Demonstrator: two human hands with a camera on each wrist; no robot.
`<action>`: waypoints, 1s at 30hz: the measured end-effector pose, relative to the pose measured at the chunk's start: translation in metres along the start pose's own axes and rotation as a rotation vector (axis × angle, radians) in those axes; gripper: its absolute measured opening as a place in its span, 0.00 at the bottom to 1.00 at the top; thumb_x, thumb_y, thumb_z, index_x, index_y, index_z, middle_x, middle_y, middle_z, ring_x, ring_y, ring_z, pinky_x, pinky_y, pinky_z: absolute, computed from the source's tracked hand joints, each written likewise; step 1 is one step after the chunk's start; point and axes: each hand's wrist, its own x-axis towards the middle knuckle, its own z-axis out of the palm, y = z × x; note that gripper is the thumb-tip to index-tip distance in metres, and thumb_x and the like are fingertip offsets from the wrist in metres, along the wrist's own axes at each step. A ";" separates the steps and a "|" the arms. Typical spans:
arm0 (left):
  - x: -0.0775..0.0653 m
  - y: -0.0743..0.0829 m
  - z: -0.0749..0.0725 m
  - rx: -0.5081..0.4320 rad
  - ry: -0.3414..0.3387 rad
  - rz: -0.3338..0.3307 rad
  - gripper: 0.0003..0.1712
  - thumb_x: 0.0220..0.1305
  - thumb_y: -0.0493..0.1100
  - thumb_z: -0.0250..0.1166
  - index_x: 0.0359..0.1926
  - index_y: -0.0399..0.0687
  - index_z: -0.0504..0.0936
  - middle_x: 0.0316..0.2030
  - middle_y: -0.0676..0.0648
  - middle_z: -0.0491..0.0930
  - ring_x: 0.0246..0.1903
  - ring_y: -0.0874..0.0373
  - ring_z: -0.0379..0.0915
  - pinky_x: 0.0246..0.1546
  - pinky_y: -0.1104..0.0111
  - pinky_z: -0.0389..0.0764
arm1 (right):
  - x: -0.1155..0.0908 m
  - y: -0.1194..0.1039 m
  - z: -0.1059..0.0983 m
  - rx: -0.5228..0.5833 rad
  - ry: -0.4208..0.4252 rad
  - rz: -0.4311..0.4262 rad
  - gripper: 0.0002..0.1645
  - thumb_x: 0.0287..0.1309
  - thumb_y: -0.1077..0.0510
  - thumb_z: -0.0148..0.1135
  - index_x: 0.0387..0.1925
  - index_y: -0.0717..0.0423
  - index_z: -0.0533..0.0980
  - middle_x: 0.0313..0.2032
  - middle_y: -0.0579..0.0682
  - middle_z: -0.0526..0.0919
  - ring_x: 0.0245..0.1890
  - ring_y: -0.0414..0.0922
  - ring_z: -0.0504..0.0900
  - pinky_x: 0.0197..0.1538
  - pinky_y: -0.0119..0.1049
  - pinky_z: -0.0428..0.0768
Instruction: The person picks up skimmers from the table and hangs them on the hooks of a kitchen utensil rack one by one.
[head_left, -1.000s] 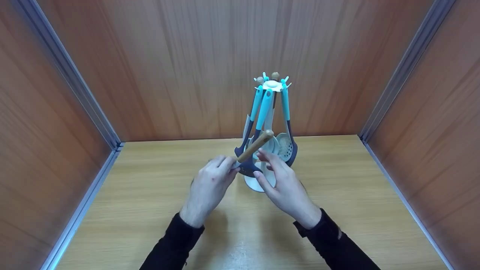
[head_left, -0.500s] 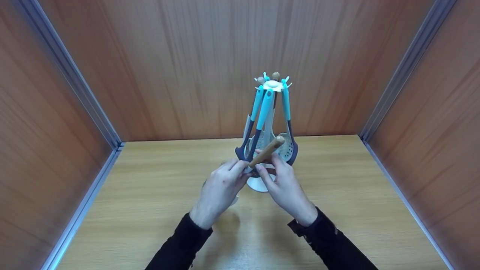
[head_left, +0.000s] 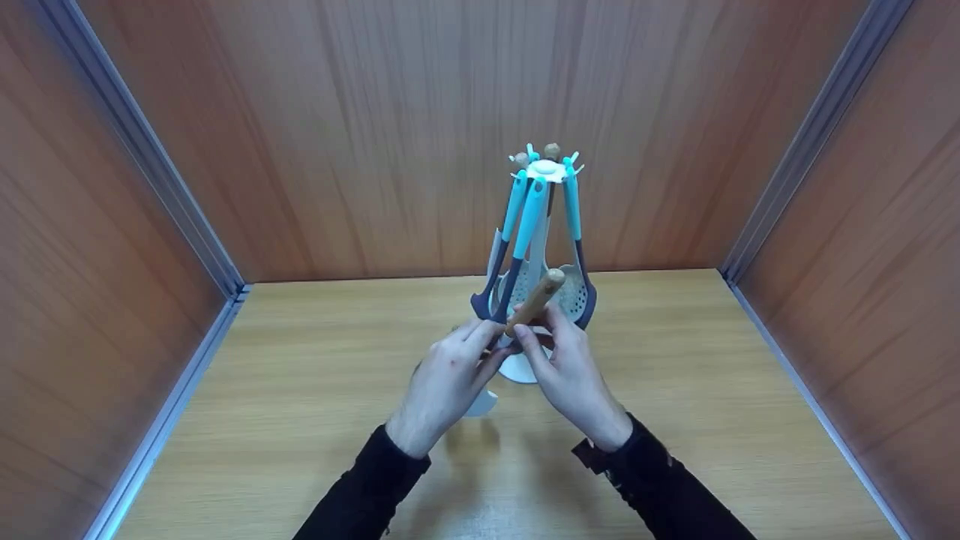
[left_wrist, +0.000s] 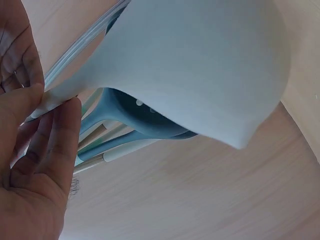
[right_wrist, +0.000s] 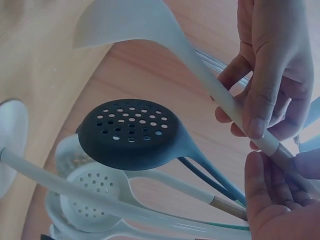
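Note:
A pale grey turner (left_wrist: 200, 65) with a wooden handle (head_left: 541, 294) is held up in front of a utensil stand, handle end up and blade down. My left hand (head_left: 452, 371) pinches its pale neck (right_wrist: 227, 107) between thumb and fingers. Just above that, my right hand (head_left: 566, 375) has its thumb and fingers around the lower part of the wooden handle. In the head view the left hand covers most of the neck; only part of the blade (head_left: 481, 403) shows beneath it. In the right wrist view, a dark skimmer (right_wrist: 129, 134) hangs beside the turner.
The white utensil stand (head_left: 545, 171) carries several hanging tools, some with turquoise handles (head_left: 532, 217). Its round base (head_left: 519, 369) rests on the light wooden table (head_left: 322, 360). Wood-grain panels (head_left: 420, 135) enclose the back and sides.
My left hand has shifted right with the turner, whose blade now shows below the hand. My right hand has closed in on the handle.

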 end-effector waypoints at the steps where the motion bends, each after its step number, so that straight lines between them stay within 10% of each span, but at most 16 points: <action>1: 0.000 0.000 0.000 -0.002 0.002 0.005 0.14 0.82 0.43 0.77 0.62 0.47 0.88 0.50 0.45 0.93 0.48 0.54 0.96 0.50 0.64 0.98 | 0.000 0.000 0.000 -0.007 0.001 -0.005 0.22 0.92 0.59 0.61 0.78 0.57 0.75 0.71 0.59 0.87 0.70 0.56 0.90 0.74 0.62 0.90; 18: 0.001 -0.002 -0.003 -0.003 -0.007 0.010 0.12 0.84 0.45 0.75 0.61 0.49 0.89 0.50 0.49 0.93 0.48 0.58 0.94 0.50 0.65 0.97 | 0.003 -0.003 -0.005 -0.016 0.020 -0.035 0.22 0.93 0.58 0.59 0.78 0.59 0.74 0.73 0.60 0.84 0.70 0.56 0.88 0.73 0.60 0.91; 30: 0.005 -0.021 -0.006 0.104 0.032 -0.114 0.14 0.89 0.50 0.70 0.65 0.51 0.89 0.54 0.46 0.93 0.53 0.51 0.93 0.54 0.56 0.97 | 0.010 -0.001 -0.013 0.002 0.052 -0.061 0.23 0.94 0.58 0.58 0.78 0.61 0.75 0.70 0.62 0.84 0.68 0.56 0.88 0.74 0.63 0.89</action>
